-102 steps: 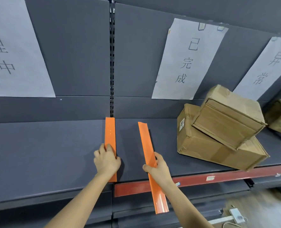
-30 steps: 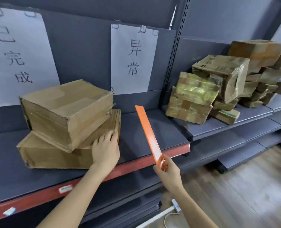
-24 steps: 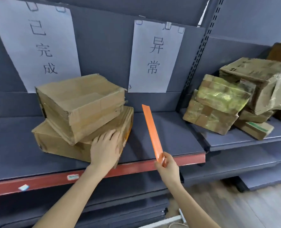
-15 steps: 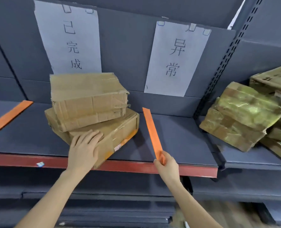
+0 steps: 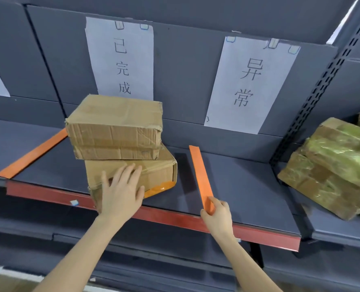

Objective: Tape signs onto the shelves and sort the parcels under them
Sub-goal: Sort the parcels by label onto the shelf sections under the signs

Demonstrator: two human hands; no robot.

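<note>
Two paper signs hang taped on the grey back panel: one [image 5: 123, 60] above the stacked parcels, another [image 5: 248, 85] to its right. A cardboard parcel [image 5: 116, 125] lies on top of a flatter parcel [image 5: 160, 169] on the shelf [image 5: 248, 186]. My left hand [image 5: 120, 190] rests with spread fingers against the lower parcel's front. My right hand [image 5: 217, 213] pinches the near end of an orange divider strip [image 5: 199, 171] that lies front to back on the shelf, right of the parcels.
Another orange strip [image 5: 31, 154] lies on the shelf left of the stack. Tape-wrapped parcels [image 5: 333, 171] sit on the neighbouring shelf at right. A red rail [image 5: 175, 218] edges the shelf front. A slotted upright [image 5: 314, 98] separates the bays.
The view has swung from the left bay to this one. My left hand left the first strip and now rests on the lower parcel. My right hand carried the second strip here and laid it down.
</note>
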